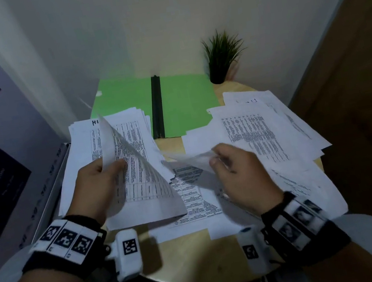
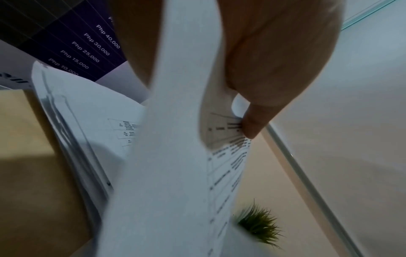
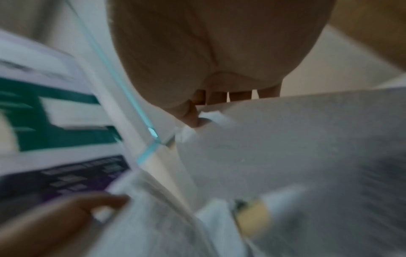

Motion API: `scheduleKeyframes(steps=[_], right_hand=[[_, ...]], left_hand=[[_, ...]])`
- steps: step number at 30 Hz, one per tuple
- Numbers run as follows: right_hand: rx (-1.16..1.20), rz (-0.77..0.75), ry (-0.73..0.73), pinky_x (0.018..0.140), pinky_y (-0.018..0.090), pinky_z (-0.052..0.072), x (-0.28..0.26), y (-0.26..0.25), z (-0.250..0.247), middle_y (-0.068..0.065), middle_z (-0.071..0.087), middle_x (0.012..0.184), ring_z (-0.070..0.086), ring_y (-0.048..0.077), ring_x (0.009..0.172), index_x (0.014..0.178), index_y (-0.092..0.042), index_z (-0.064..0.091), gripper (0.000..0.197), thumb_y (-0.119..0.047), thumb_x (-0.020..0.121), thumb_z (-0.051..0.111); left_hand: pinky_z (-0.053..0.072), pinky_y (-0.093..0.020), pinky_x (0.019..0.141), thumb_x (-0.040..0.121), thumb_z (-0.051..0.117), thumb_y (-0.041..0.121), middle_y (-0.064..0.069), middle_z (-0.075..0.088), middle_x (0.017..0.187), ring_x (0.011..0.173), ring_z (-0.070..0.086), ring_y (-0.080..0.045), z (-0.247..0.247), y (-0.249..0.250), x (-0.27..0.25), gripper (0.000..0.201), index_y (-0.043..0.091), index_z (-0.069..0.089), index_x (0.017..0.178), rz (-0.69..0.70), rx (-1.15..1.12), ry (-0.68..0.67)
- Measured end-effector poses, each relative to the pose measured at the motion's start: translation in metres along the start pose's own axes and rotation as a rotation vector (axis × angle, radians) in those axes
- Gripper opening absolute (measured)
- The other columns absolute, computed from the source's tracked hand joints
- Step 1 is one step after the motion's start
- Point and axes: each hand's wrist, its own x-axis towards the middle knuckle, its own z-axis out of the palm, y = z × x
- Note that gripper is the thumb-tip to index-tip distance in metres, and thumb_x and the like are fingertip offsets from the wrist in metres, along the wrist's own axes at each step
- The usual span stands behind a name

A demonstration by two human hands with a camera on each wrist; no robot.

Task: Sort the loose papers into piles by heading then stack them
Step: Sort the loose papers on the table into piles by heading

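Head view: left hand (image 1: 99, 181) and right hand (image 1: 237, 171) each pinch 1 sheet.

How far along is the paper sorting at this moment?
Partly done: a left pile and a right pile flank the open green folder. In hand: the left hand holds a printed sheet; the right hand pinches another sheet. Left: loose papers at centre, and the final stacking.

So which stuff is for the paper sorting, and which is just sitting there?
For the job:
- printed sheet in the left hand
- thin white sheet in the right hand
- left paper pile
- right paper pile

Just lying about:
- open green folder
- small potted plant
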Motion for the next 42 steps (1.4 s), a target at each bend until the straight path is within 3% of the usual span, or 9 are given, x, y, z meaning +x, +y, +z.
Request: scheduleKeyframes(steps=[6, 11, 18, 23, 27, 30, 32, 36, 42], right_hand=[[0.574, -0.148, 0.175, 0.068, 0.036, 0.047, -0.011, -0.074, -0.051, 0.024, 0.061, 0.085, 0.055, 0.025, 0.078, 0.093, -0.008, 0.065, 0.016, -0.022, 0.098, 0.057], [0.834, 0.145, 0.404, 0.09, 0.053, 0.057, 0.002, -0.052, -0.068, 0.011, 0.077, 0.101, 0.072, 0.032, 0.092, 0.099, -0.016, 0.07, 0.017, -0.01, 0.104, 0.055], [0.725, 0.339, 0.638, 0.072, 0.033, 0.063, 0.007, -0.033, -0.087, -0.002, 0.08, 0.096, 0.077, 0.015, 0.085, 0.119, -0.011, 0.069, 0.021, -0.011, 0.102, 0.057], [1.016, 0.279, 0.512, 0.056, 0.025, 0.058, 0.003, -0.058, -0.051, 0.003, 0.076, 0.092, 0.072, 0.011, 0.067, 0.123, -0.006, 0.06, 0.026, 0.002, 0.104, 0.045], [1.162, 0.287, 0.225, 0.084, 0.053, 0.06, -0.006, -0.078, -0.016, 0.005, 0.076, 0.1, 0.073, 0.026, 0.09, 0.12, -0.018, 0.061, 0.033, 0.001, 0.105, 0.039], [1.242, 0.324, 0.116, 0.095, 0.055, 0.058, -0.009, -0.079, 0.0, 0.005, 0.075, 0.122, 0.072, 0.029, 0.11, 0.133, -0.021, 0.058, 0.03, -0.023, 0.104, 0.051], [1.256, 0.404, 0.074, 0.1, 0.052, 0.056, -0.006, -0.073, 0.005, 0.007, 0.068, 0.136, 0.069, 0.033, 0.118, 0.141, -0.024, 0.055, 0.049, -0.042, 0.095, 0.058], [1.319, 0.512, -0.025, 0.104, 0.056, 0.05, -0.002, -0.059, 0.006, 0.011, 0.067, 0.136, 0.07, 0.036, 0.116, 0.137, -0.019, 0.056, 0.065, -0.056, 0.084, 0.05], [0.826, 0.379, 0.153, 0.075, 0.036, 0.058, 0.008, -0.01, 0.006, 0.009, 0.077, 0.096, 0.072, 0.023, 0.084, 0.107, -0.014, 0.068, 0.01, -0.017, 0.102, 0.061]], left_hand=[[0.052, -0.02, 0.061, 0.094, 0.067, 0.012, 0.004, 0.077, 0.074, 0.067, 0.069, -0.006, 0.009, 0.017, -0.014, 0.015, 0.01, 0.075, 0.082, 0.131, 0.001, -0.072], [0.057, -0.021, 0.066, 0.099, 0.061, 0.008, 0.008, 0.079, 0.087, 0.079, 0.072, -0.007, 0.021, 0.022, -0.034, 0.014, 0.012, 0.074, 0.1, 0.271, -0.072, -0.072], [0.053, -0.02, 0.096, 0.101, 0.057, 0.009, 0.02, 0.073, 0.117, 0.114, 0.065, 0.001, 0.036, 0.03, -0.052, 0.033, 0.014, 0.066, 0.132, 0.584, -0.029, -0.077], [0.041, -0.029, 0.112, 0.1, 0.051, 0.014, 0.03, 0.056, 0.14, 0.127, 0.058, -0.007, 0.06, 0.023, -0.073, 0.057, 0.05, 0.048, 0.144, 0.609, 0.115, -0.408], [0.051, -0.039, 0.106, 0.095, 0.061, 0.021, 0.026, 0.057, 0.14, 0.129, 0.058, -0.008, 0.076, 0.017, -0.086, 0.078, 0.043, 0.019, 0.157, 0.511, 0.113, -0.537], [0.049, -0.049, 0.106, 0.081, 0.065, 0.02, 0.013, 0.055, 0.146, 0.132, 0.056, -0.015, 0.074, 0.01, -0.081, 0.092, 0.033, 0.019, 0.16, 0.405, -0.008, -0.481], [0.051, -0.046, 0.104, 0.081, 0.061, 0.005, 0.001, 0.056, 0.148, 0.134, 0.055, -0.02, 0.072, 0.007, -0.074, 0.085, 0.023, 0.029, 0.158, 0.309, -0.197, -0.481], [0.058, -0.032, 0.079, 0.086, 0.059, -0.003, -0.007, 0.075, 0.116, 0.104, 0.071, -0.023, 0.071, 0.008, -0.066, 0.049, 0.018, 0.062, 0.13, 0.205, -0.301, -0.395], [0.052, -0.022, 0.068, 0.099, 0.062, 0.009, 0.01, 0.079, 0.082, 0.073, 0.069, -0.005, 0.057, 0.008, -0.043, 0.016, 0.015, 0.074, 0.091, 0.233, -0.085, -0.139]])
